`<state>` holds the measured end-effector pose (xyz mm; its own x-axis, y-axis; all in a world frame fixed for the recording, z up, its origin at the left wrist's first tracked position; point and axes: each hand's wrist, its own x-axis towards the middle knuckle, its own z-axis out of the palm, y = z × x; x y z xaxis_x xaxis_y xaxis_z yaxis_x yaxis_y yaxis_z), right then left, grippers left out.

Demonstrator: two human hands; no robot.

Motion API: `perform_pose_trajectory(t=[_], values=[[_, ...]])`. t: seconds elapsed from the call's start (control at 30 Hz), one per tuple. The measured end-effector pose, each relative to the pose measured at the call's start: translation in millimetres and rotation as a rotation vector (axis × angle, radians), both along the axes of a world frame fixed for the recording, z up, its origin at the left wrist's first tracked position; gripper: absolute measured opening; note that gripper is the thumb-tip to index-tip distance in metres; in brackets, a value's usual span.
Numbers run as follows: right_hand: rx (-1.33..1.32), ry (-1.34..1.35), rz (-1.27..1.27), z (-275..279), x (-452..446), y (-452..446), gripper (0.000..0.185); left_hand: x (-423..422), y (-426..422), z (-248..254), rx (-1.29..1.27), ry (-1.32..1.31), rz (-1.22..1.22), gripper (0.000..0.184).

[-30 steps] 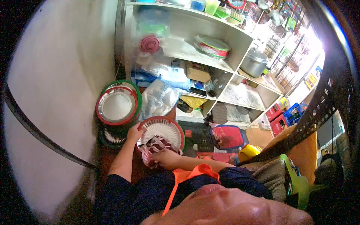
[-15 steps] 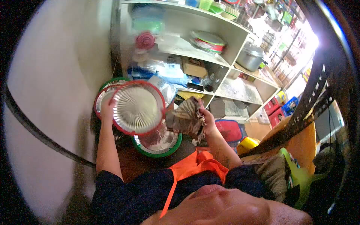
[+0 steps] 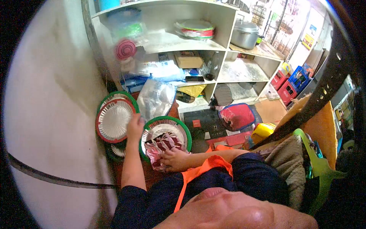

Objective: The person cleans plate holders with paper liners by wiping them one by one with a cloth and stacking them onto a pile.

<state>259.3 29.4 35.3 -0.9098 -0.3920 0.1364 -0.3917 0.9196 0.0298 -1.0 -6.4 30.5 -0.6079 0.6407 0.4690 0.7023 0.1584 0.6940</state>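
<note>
A red-rimmed plate [image 3: 115, 121] with a ribbed silvery face lies at the left, on top of a green-rimmed plate [image 3: 121, 96]. My left hand [image 3: 135, 128] is between this pile and another green-rimmed plate [image 3: 186, 131]; its fingers are blurred, and I see no plate lifted in it. A dark red and whitish striped cloth [image 3: 166, 144] lies bunched on the nearer green-rimmed plate. My right hand [image 3: 174, 158] presses on that cloth with its fingers curled into it, so part of the cloth is hidden.
Behind the plates, a clear plastic bag [image 3: 156, 99] leans near white shelves [image 3: 190, 46]. A phone [image 3: 195, 79] and a cardboard box [image 3: 188, 60] sit on a shelf. To the right are a red and blue pad [image 3: 237, 116] and a yellow object [image 3: 264, 130]. A wall borders the left.
The red-rimmed plate my left hand held up is down on the left pile. My right hand has brought the cloth down and left onto the green-rimmed plate. The view has shifted.
</note>
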Motion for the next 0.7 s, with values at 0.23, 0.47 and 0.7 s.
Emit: perform_pose_trajectory(t=[0.23,0.47,0.7], values=[[0.205,0.069,-0.652,-6.1,-26.9,101.9,0.063,24.1,-6.8,-49.9,-0.393,0.246,-0.014,0.044],[0.057,0.079,-0.464,-11.2,-93.2,42.9,0.058,10.7,-3.0,-56.9,-0.504,0.159,-0.094,0.068],[-0.138,-0.116,0.059,12.8,11.9,54.7,0.051,21.3,-4.1,-67.8,-0.369,0.299,0.013,0.057]])
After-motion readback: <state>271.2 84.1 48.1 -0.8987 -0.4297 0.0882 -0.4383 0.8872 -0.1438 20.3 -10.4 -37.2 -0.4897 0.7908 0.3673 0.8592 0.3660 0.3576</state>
